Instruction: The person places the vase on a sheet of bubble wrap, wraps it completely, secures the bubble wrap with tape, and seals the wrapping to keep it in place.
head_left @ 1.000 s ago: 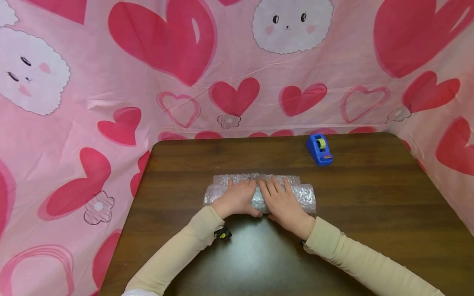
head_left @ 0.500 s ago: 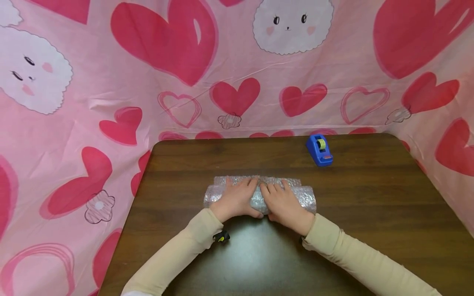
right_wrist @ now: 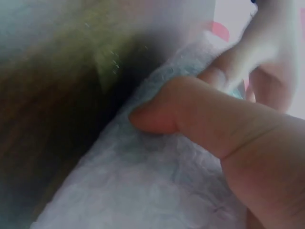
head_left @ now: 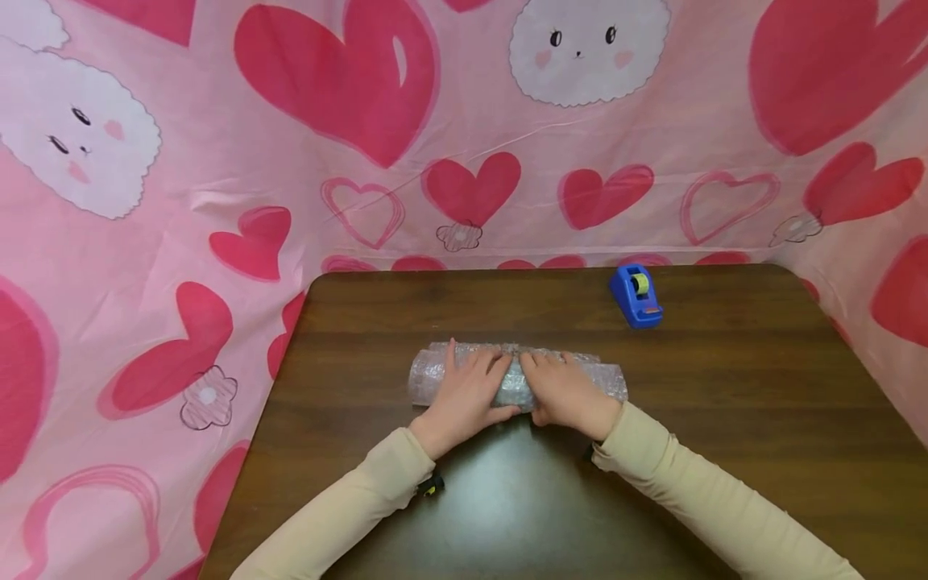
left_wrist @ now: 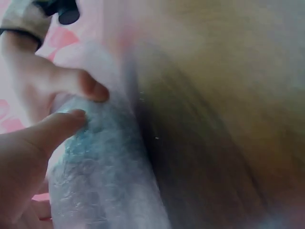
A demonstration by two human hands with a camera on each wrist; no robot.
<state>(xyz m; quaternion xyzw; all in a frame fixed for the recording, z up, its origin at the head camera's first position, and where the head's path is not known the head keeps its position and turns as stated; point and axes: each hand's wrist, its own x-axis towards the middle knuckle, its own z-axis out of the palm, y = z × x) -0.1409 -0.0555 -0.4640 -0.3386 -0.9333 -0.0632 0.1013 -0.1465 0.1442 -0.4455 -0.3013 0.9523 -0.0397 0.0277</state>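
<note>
A roll of clear bubble wrap (head_left: 516, 391) lies crosswise on the table, with something pale blue-green showing through its middle. My left hand (head_left: 467, 395) grips the roll left of its middle, thumb on the near side and fingers over the top. Close beside it, my right hand (head_left: 569, 392) holds the roll right of the middle, its fingers curled over the far side. In the left wrist view both thumbs press on the bubble wrap (left_wrist: 109, 176). The right wrist view has my right thumb against the crinkled wrap (right_wrist: 143, 186). What is wrapped inside cannot be made out.
A blue tape dispenser (head_left: 638, 298) with a yellowish roll stands toward the back right of the brown wooden table (head_left: 754, 379). Pink cloth printed with hearts (head_left: 471, 189) hangs behind the table and along its sides.
The right fingers have curled in further over the roll. My left hand has spread a finger farther to the left. The roll's left end has tilted slightly, and the view has shifted a little.
</note>
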